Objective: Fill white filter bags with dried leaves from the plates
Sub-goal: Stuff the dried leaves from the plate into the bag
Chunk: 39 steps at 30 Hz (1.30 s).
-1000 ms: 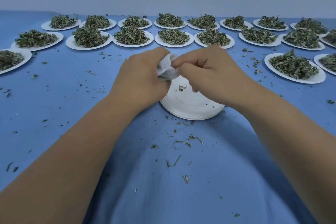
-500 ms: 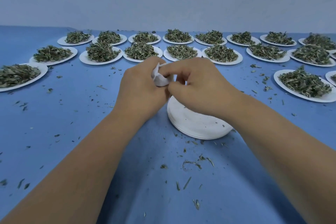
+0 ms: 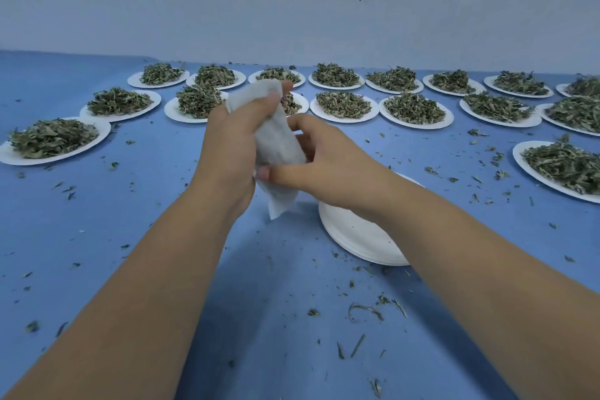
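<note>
1. Right at the near edge, two bare forearms [image 3: 136,295] reach forward over a blue table cover [image 3: 97,230], which is strewn with loose leaf scraps [image 3: 363,310].
2. Just beyond the scraps, a stack of empty white plates [image 3: 354,237] sits on the cover, partly hidden under the right wrist.
3. Above the cover and just left of that stack, both hands hold one white filter bag [image 3: 276,143], which is tilted, its top leaning left and away.
4. The left hand [image 3: 227,153] grips the bag's upper part, thumb laid across the front near the top edge and fingers wrapped behind.
5. The right hand [image 3: 331,169] pinches the lower part, thumb pressed on the front and fingers curled round the far side; the bag's bottom corner hangs free below both hands.
6. Whether the bag's mouth is open cannot be told.
7. Farther out, plates of dried leaves [image 3: 344,105] lie in two rows across the table, with one more plate nearer on the left [image 3: 48,140] and another on the right [image 3: 565,169].
8. Behind them rises a pale wall [image 3: 292,26].
</note>
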Available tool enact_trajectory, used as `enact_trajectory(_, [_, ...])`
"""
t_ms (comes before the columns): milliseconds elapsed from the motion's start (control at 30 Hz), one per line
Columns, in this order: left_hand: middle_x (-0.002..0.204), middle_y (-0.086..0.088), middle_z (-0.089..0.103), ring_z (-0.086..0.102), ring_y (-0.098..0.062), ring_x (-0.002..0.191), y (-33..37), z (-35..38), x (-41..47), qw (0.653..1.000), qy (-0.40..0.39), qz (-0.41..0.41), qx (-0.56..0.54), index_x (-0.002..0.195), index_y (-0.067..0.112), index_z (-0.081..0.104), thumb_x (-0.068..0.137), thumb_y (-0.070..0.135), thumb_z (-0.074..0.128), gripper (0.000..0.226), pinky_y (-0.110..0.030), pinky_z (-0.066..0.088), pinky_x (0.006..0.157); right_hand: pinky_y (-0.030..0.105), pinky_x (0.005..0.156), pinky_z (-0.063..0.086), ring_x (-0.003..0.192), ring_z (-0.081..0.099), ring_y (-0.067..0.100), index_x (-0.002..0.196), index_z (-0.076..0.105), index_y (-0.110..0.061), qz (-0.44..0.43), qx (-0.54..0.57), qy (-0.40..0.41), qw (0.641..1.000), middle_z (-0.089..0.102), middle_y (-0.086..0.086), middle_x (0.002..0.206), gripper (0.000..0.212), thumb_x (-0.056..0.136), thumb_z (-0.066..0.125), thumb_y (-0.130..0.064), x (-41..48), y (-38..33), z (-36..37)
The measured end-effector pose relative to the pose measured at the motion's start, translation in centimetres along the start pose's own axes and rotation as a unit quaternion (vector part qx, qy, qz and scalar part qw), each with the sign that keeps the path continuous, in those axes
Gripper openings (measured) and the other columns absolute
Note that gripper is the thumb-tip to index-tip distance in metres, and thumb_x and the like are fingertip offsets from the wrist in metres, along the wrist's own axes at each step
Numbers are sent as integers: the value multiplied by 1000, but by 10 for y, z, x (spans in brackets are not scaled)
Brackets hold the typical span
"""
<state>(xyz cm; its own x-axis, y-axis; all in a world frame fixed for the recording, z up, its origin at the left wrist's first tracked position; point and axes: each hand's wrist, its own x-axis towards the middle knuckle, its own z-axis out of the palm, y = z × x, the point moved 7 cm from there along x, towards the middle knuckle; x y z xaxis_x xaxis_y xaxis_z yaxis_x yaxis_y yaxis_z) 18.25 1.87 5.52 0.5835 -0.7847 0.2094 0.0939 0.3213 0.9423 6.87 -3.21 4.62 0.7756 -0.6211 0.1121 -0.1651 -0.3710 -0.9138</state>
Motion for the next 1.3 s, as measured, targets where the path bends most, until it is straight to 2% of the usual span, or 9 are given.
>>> enact_trajectory(233, [111, 1, 76, 70, -15, 103, 1, -7, 4, 999, 22, 26, -5, 90, 19, 79, 96, 28, 60, 22, -57, 53, 97, 42, 97, 57, 99, 72, 9, 122, 58, -31, 1, 39, -21, 999, 74, -7, 109, 53, 76, 84, -34, 4, 4, 6])
enact_trajectory(433, [105, -5, 77, 72, -16, 101, 5, -11, 8, 999, 24, 29, -18, 95, 7, 73, 101, 21, 58, 21, -29, 56, 82, 52, 94, 57, 99, 74, 21, 118, 61, -26, -3, 56, -4, 998, 75, 2, 107, 45, 78, 82, -28, 4, 6, 6])
enact_trajectory(533, [107, -4, 76, 70, -15, 94, 7, -9, 6, 999, 17, 41, -15, 96, 11, 75, 100, 24, 59, 21, -32, 57, 83, 52, 95, 57, 98, 74, 20, 116, 60, -26, -6, 55, 8, 998, 75, 1, 107, 44, 78, 83, -26, 4, 7, 6])
enact_trajectory(633, [104, -10, 76, 70, -21, 89, 6, -5, 5, 998, 4, 37, -44, 95, 14, 77, 95, 30, 67, 19, -36, 59, 77, 47, 95, 57, 98, 73, 14, 118, 60, -28, -10, 43, 13, 999, 74, -4, 108, 45, 80, 83, -26, 1, 8, 5])
enact_trajectory(800, [66, 1, 66, 65, -17, 63, 1, -12, 5, 998, 57, 22, -27, 61, 29, 73, 93, 31, 68, 33, -33, 56, 66, 36, 92, 58, 96, 71, 1, 125, 56, -34, -14, -11, 12, 1000, 73, -14, 108, 54, 79, 85, -37, -5, 8, 14])
enact_trajectory(1033, [61, 0, 55, 50, -16, 55, -3, -14, 9, 994, 41, -8, -97, 71, 19, 62, 94, 29, 67, 26, -34, 50, 65, 17, 71, 46, 84, 64, -8, 121, 58, -34, -26, 4, 11, 1000, 69, -22, 101, 36, 91, 70, -51, -9, 4, 24])
enact_trajectory(1133, [67, -4, 60, 58, -19, 62, 3, -12, 9, 996, 21, 18, -84, 71, 17, 67, 91, 33, 70, 26, -34, 52, 67, 13, 69, 46, 84, 63, -10, 122, 54, -38, -34, -9, 23, 999, 67, -26, 98, 39, 91, 65, -58, -8, 3, 27])
enact_trajectory(1233, [93, -7, 73, 70, -22, 88, 14, -22, 11, 997, 41, 29, -57, 90, 18, 72, 79, 49, 76, 33, -41, 57, 78, 30, 68, 55, 79, 67, -3, 123, 45, -40, -9, -2, 26, 1000, 68, -20, 101, 47, 82, 66, -54, 2, -1, 31])
enact_trajectory(1300, [106, -5, 75, 71, -24, 104, 21, -38, 14, 995, 63, 37, -62, 101, 20, 72, 68, 54, 80, 48, -46, 57, 87, 30, 62, 54, 65, 64, -2, 120, 37, -43, 6, 10, 18, 1000, 70, -11, 102, 47, 78, 60, -45, 15, -8, 37])
